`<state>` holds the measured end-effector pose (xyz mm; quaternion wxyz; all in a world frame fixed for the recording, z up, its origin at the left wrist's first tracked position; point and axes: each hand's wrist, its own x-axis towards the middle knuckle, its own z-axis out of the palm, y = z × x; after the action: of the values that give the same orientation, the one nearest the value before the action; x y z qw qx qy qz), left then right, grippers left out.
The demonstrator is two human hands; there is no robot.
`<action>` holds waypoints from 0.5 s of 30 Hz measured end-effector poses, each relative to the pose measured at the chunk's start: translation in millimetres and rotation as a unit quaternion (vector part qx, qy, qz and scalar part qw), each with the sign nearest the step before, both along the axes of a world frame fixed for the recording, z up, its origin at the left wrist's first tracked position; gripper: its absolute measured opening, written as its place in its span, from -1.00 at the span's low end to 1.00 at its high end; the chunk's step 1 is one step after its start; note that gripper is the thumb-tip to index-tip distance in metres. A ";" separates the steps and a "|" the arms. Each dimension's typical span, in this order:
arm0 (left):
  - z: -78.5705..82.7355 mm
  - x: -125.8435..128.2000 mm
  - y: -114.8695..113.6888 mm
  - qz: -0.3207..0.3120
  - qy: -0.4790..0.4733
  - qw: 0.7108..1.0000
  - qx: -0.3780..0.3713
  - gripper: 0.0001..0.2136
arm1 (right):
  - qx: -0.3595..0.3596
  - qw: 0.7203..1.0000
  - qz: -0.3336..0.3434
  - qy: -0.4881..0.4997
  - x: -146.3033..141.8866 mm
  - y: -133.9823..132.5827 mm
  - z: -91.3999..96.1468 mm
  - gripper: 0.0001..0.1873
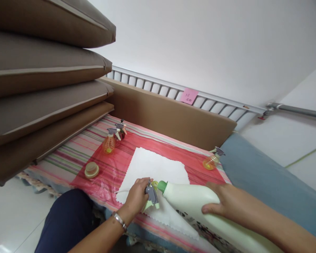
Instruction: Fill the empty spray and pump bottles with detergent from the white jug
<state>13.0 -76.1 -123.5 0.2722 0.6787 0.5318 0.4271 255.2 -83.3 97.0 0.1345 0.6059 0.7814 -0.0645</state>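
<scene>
My left hand (137,196) is closed on a trigger spray head (152,196), grey with pale green parts. A thin pale tube (122,191) sticks out on the far side of that hand. My right hand (219,198) grips a large pale green bottle (192,196), tilted almost flat, its green neck (162,186) pointing left. Just at that neck is a small yellow-green ring (154,183); what it belongs to is hidden. Both hands are over a white cloth (158,163) with a zigzag edge.
Spray bottles with amber bodies stand at the left (109,144) and right (210,162) on a red sheet (105,175). A round pale lidded tub (91,170) is at left. Thick brown cushions (50,77) are stacked left; a brown board (171,114) leans behind.
</scene>
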 end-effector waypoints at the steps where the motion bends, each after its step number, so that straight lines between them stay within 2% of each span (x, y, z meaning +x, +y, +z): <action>1: 0.5 -0.1 -0.2 0.000 0.000 1.000 0.000 -0.41 | -0.004 1.000 0.002 0.005 0.4 -0.3 0.1 -0.59; 15: -0.5 1.1 0.9 0.004 0.006 1.000 0.004 -0.42 | -0.009 1.000 0.001 0.003 -4.9 1.8 3.0 -0.58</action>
<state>14.2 -75.2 -124.0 0.2649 0.6804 0.5342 0.4259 250.3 -81.5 100.0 0.1376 0.6034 0.7821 -0.0730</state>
